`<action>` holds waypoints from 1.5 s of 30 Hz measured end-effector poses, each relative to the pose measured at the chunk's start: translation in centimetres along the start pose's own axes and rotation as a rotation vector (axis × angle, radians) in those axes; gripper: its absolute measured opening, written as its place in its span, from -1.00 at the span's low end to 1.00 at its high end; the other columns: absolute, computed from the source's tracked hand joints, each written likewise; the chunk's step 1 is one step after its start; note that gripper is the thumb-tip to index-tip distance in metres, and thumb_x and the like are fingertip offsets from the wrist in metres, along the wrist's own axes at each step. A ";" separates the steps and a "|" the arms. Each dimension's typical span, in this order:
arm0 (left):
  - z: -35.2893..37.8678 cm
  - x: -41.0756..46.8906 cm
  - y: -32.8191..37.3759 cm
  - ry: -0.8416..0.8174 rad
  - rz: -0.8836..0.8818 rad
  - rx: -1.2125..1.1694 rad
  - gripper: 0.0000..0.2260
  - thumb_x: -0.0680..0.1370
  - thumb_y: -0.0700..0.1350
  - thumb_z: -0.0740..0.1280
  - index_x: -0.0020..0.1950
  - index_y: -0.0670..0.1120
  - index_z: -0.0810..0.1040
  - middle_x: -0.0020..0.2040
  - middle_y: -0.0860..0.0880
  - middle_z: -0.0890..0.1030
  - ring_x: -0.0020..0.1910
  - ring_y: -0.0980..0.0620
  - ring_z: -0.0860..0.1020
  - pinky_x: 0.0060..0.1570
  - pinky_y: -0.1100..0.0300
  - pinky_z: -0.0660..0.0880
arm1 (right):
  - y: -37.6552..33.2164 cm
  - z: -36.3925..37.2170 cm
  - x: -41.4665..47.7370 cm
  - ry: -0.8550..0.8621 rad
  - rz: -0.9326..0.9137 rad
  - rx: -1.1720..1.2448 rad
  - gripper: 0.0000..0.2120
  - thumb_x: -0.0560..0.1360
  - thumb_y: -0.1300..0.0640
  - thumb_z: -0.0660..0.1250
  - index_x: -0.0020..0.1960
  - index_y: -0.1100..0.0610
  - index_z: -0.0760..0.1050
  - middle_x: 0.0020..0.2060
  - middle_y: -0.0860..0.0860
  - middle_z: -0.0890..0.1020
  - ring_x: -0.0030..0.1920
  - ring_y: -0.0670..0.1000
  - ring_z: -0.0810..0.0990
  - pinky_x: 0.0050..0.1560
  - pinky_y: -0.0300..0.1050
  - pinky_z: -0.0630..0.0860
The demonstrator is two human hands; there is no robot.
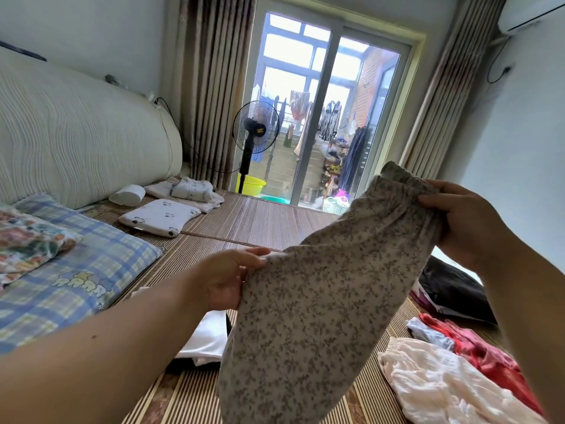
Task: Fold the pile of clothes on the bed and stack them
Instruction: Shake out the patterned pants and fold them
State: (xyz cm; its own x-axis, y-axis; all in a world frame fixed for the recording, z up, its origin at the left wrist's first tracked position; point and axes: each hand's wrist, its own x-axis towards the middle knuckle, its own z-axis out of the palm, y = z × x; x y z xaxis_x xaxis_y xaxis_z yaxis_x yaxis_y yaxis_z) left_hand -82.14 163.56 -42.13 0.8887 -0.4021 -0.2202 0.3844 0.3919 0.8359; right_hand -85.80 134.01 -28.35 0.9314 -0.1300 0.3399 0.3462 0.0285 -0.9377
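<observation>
left hand (224,278) pinches floral pants (308,304) side edge | right hand (461,221) grips waistband (elastic bunched under fingers) | pants hang below fingers over bed mat (244,221)

A bedroom in a home, shown by a bed (260,218) spread with a woven mat, a plaid pillow (91,270) at nine o'clock below a padded headboard (76,142) and a standing fan (255,127) at twelve o'clock beside curtains (214,71) and a sliding glass door (328,87) — laundry (330,117) hangs on the balcony beyond.

Bright daylight from the glass door (330,117), dimmer foreground, wide-angle bending at edges.
</observation>
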 end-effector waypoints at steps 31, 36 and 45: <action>2.7 0.8 -2.8 -0.094 -0.069 -0.018 -0.79 0.45 -0.29 0.30 -0.20 -0.03 0.67 -0.39 0.06 0.48 -0.62 0.23 0.23 -0.64 0.44 0.09 | 0.8 -0.9 0.2 0.008 0.001 0.000 -0.75 0.49 0.41 0.18 -0.01 0.18 0.57 -0.15 0.10 0.66 -0.16 0.05 0.65 -0.11 -0.07 0.65; 1.6 1.4 -3.1 0.275 0.056 0.287 -0.89 0.46 -0.29 0.40 -0.13 -0.08 0.56 -0.44 -0.01 0.59 -0.62 0.13 0.43 -0.67 0.41 0.17 | 1.2 -1.0 0.2 -0.003 -0.013 -0.082 -0.75 0.47 0.43 0.22 -0.09 0.16 0.59 -0.29 0.05 0.69 -0.28 0.00 0.67 -0.28 -0.16 0.62; -0.4 -0.5 -1.5 0.442 0.608 1.212 -0.80 0.22 0.07 0.37 -0.42 -0.05 0.52 -0.35 0.00 0.53 -0.26 0.00 0.51 -0.27 0.14 0.38 | 0.7 -1.1 0.4 0.027 -0.035 -0.108 -0.79 0.49 0.41 0.23 -0.03 0.20 0.58 -0.18 0.12 0.65 -0.20 0.05 0.65 -0.14 -0.06 0.60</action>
State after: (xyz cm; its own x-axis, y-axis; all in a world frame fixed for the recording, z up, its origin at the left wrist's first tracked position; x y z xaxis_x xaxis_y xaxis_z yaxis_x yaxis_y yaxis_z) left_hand -83.09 163.51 -43.51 0.9254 -0.0558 0.3749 -0.3260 -0.6221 0.7119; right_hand -85.30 132.94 -28.94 0.9152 -0.1556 0.3717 0.3628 -0.0829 -0.9282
